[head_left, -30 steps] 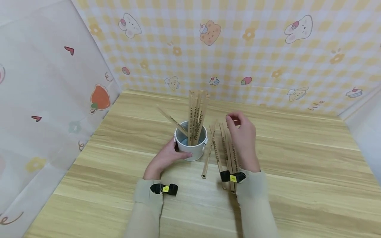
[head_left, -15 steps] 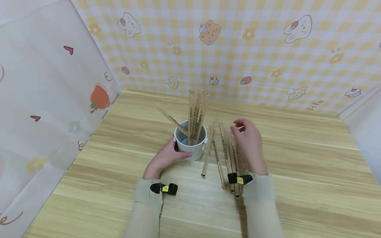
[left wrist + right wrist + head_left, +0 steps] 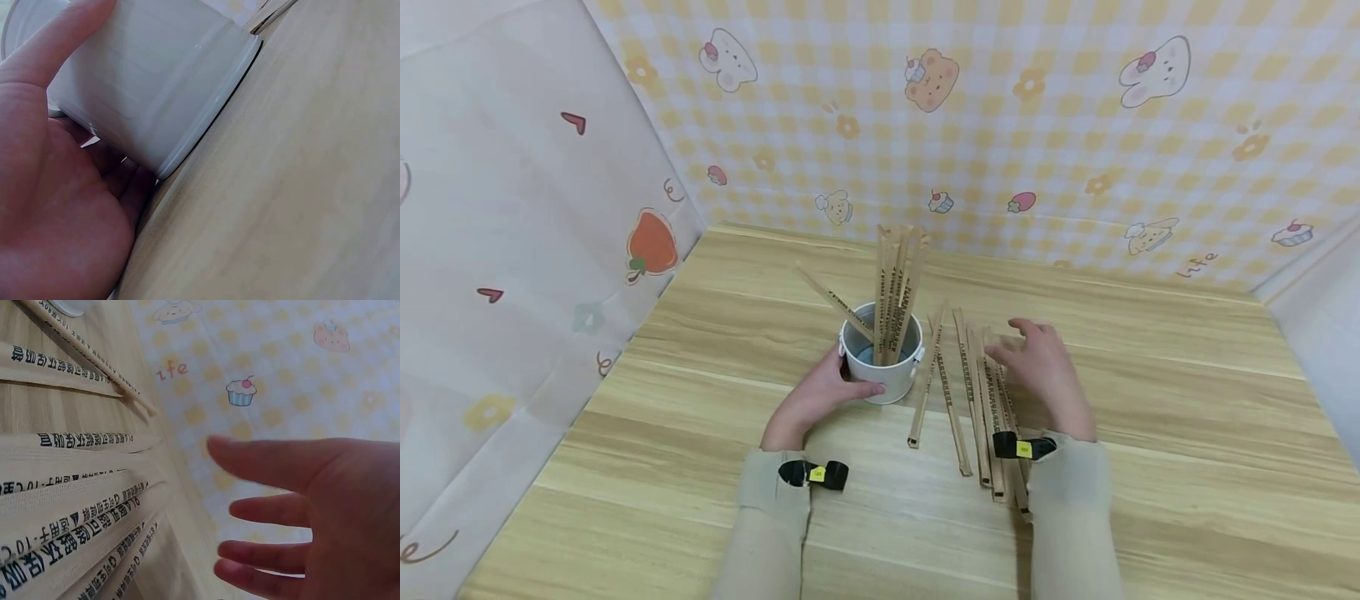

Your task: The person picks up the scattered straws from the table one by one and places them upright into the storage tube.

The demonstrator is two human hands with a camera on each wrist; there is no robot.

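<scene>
A small white bucket (image 3: 883, 379) stands upright on the table, with several paper-wrapped straws (image 3: 891, 292) standing in it. One more wrapped straw (image 3: 835, 302) leans out over its left rim. My left hand (image 3: 820, 392) grips the bucket from the left, thumb across its front; the left wrist view shows the thumb (image 3: 69, 37) against the bucket wall (image 3: 150, 75). To the right lie several wrapped straws (image 3: 992, 408) in a loose row. Over their right side hovers my right hand (image 3: 1045, 367), holding nothing, its fingers apart in the right wrist view beside the printed wrappers (image 3: 69, 519).
The wood-grain table (image 3: 1187, 467) meets a yellow checked backdrop (image 3: 1060, 150) behind the bucket. On the left rises a white printed sheet (image 3: 535, 217). Two wrapped straws (image 3: 927, 383) lie between the bucket and the main row.
My right hand has moved right and toward me along the straws, its fingers spreading and uncovering more of the row. The left hand and the bucket have stayed put.
</scene>
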